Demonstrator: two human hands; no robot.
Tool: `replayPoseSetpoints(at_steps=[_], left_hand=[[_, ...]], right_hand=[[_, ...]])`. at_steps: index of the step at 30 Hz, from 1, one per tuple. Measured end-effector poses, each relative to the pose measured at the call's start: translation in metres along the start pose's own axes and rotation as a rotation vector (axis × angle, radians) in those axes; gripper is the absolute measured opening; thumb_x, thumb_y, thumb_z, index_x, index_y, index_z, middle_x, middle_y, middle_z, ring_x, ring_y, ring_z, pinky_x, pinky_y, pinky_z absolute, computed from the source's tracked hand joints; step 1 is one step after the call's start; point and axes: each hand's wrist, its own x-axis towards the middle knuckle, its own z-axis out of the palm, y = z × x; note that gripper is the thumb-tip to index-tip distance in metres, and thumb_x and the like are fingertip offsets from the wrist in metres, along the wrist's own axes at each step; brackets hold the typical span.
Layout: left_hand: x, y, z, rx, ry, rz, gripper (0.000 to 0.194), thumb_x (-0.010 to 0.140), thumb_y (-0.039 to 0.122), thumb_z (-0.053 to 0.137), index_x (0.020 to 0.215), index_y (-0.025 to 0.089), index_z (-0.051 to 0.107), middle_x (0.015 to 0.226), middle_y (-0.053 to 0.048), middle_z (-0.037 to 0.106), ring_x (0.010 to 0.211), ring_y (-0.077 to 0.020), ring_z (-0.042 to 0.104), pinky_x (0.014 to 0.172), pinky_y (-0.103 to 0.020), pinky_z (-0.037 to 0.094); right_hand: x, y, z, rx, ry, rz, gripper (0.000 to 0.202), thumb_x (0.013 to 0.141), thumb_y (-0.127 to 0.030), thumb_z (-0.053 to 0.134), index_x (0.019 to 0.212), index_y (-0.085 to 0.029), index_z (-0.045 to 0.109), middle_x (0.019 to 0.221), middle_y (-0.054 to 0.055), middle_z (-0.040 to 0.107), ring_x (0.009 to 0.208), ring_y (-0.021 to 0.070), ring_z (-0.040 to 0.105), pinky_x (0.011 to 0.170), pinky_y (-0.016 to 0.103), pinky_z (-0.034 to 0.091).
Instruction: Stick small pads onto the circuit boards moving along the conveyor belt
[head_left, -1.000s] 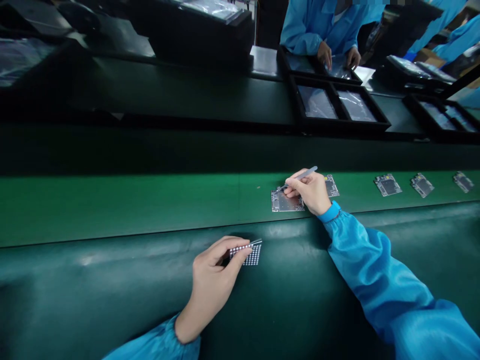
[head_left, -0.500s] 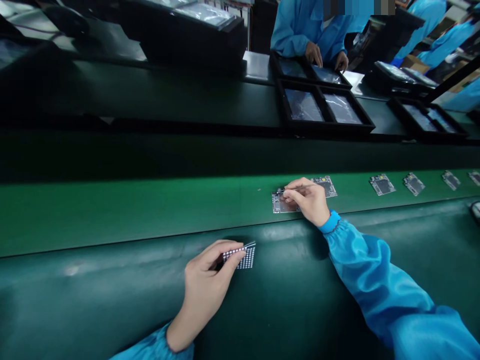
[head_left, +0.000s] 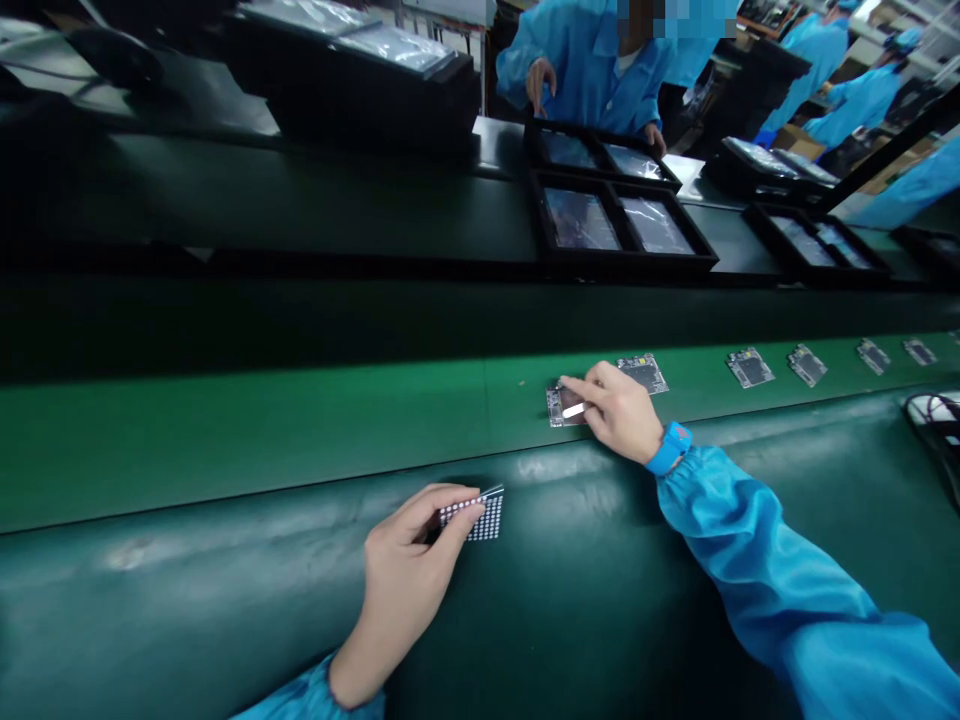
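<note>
My left hand (head_left: 409,560) pinches a small sheet of round white stickers (head_left: 487,519) between thumb and fingers, above the dark green mat. On the bright green belt, my right hand (head_left: 624,410) reaches over a circuit board (head_left: 556,408), its index fingertip touching the board's upper edge. A shiny metal strip, the end of the tweezers (head_left: 574,410), shows below that finger; the other fingers are curled around the rest, which is hidden. Just behind the hand lies another circuit board (head_left: 646,372), partly covered by it.
Several more circuit boards (head_left: 750,368) lie in a row along the belt (head_left: 375,410) to the right. Black trays (head_left: 626,258) with film-wrapped panels stand on the far bench, where a co-worker (head_left: 600,70) has both hands. A black-and-white object (head_left: 934,412) sits at the right edge.
My right index finger has stretched out onto the board, and the tweezers have shifted from the fingertips back under the hand. My left hand keeps the sticker sheet. The co-worker's hands have moved apart.
</note>
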Motion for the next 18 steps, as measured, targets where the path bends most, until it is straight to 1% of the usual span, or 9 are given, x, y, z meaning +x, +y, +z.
replayPoseSetpoints(at_steps=[3,4,5,6,8,10,13,16,18], left_hand=[[0.001,-0.003,0.001,-0.007,-0.008,0.003,0.008,0.08,0.03,0.074,0.079,0.023,0.079,0.078,-0.001,0.079,0.061,-0.015,0.07,0.056,-0.022,0.055],[0.001,-0.004,0.001,-0.011,-0.011,0.005,0.009,0.08,0.03,0.074,0.08,0.023,0.079,0.078,-0.001,0.079,0.061,-0.015,0.07,0.056,-0.022,0.055],[0.001,-0.005,0.002,-0.017,-0.012,0.006,0.01,0.079,0.03,0.074,0.08,0.022,0.079,0.078,-0.002,0.079,0.061,-0.0151,0.07,0.056,-0.022,0.055],[0.002,-0.006,0.003,-0.026,-0.013,0.002,0.011,0.079,0.031,0.074,0.081,0.022,0.079,0.078,-0.002,0.079,0.062,-0.0155,0.07,0.056,-0.023,0.055],[0.003,-0.008,0.005,-0.056,-0.018,-0.025,0.015,0.077,0.033,0.075,0.083,0.02,0.079,0.078,-0.004,0.08,0.065,-0.0172,0.072,0.06,-0.025,0.058],[0.003,-0.009,0.007,-0.12,-0.008,-0.083,0.021,0.074,0.035,0.078,0.084,0.017,0.079,0.079,-0.006,0.081,0.068,-0.0193,0.074,0.065,-0.028,0.06],[0.005,-0.006,0.008,-0.212,0.043,-0.142,0.033,0.066,0.04,0.083,0.084,0.013,0.079,0.082,-0.01,0.081,0.072,-0.0219,0.076,0.07,-0.032,0.063],[0.003,-0.001,0.005,-0.212,0.095,-0.118,0.042,0.064,0.047,0.084,0.085,0.011,0.078,0.081,-0.012,0.081,0.07,-0.022,0.076,0.068,-0.032,0.064],[-0.002,0.002,0.001,-0.205,0.126,-0.095,0.045,0.063,0.049,0.084,0.085,0.011,0.077,0.079,-0.012,0.08,0.068,-0.0221,0.076,0.067,-0.033,0.064]], right_hand=[[-0.026,-0.001,-0.008,0.172,0.268,0.254,0.017,0.095,-0.027,0.057,0.102,-0.019,0.07,0.086,0.005,0.061,0.075,0.0189,0.059,0.068,0.03,0.049],[-0.038,-0.004,-0.009,0.202,0.328,0.326,0.015,0.096,-0.031,0.058,0.093,-0.02,0.068,0.08,0.003,0.061,0.07,0.0179,0.058,0.065,0.029,0.048],[-0.05,-0.01,-0.007,0.221,0.354,0.369,0.018,0.097,-0.034,0.058,0.086,-0.021,0.065,0.075,0.002,0.061,0.066,0.0172,0.057,0.064,0.029,0.047],[-0.061,-0.016,-0.004,0.229,0.343,0.379,0.023,0.097,-0.036,0.057,0.081,-0.021,0.063,0.071,0.002,0.062,0.064,0.0168,0.057,0.063,0.028,0.047],[-0.079,-0.03,0.005,0.212,0.266,0.336,0.031,0.098,-0.039,0.055,0.074,-0.021,0.06,0.067,0.002,0.062,0.062,0.0168,0.058,0.063,0.028,0.045],[-0.087,-0.041,0.013,0.186,0.216,0.305,0.037,0.099,-0.041,0.053,0.068,-0.021,0.058,0.066,0.004,0.061,0.063,0.0176,0.058,0.065,0.028,0.043],[-0.083,-0.051,0.019,0.217,0.243,0.349,0.031,0.098,-0.035,0.052,0.072,-0.021,0.06,0.074,0.005,0.063,0.071,0.019,0.059,0.069,0.029,0.044],[-0.073,-0.059,0.021,0.273,0.306,0.373,0.014,0.094,-0.026,0.053,0.087,-0.02,0.064,0.087,0.006,0.064,0.077,0.0198,0.059,0.074,0.029,0.047],[-0.066,-0.068,0.024,0.321,0.337,0.365,0.013,0.093,-0.022,0.052,0.092,-0.02,0.065,0.094,0.008,0.063,0.082,0.0209,0.061,0.078,0.031,0.049]])
